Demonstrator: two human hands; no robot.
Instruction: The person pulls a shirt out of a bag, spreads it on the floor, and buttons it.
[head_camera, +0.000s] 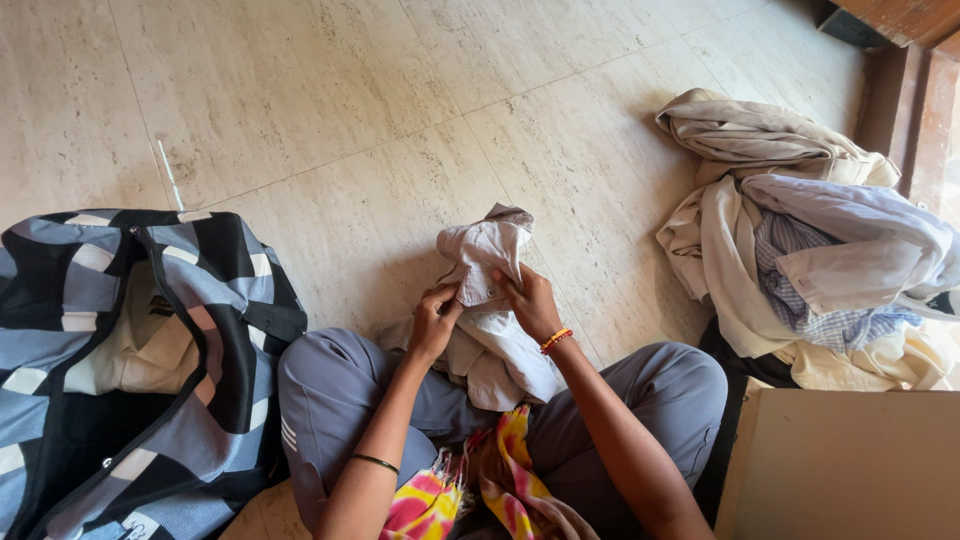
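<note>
Both hands, left hand (433, 318) and right hand (528, 300), pinch my white shirt (485, 262) (bunched upright), which rises straight above my fingers.

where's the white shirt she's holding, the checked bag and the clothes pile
white shirt (487, 262): head view, on its bunched upper part
checked bag (215, 290): head view, right side panel
clothes pile (800, 240): head view, middle

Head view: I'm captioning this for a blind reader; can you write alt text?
Seated on a pale tiled floor, a person grips a crumpled white garment with the left hand and right hand. An open checked bag sits to their left, a clothes pile to their right.
</note>
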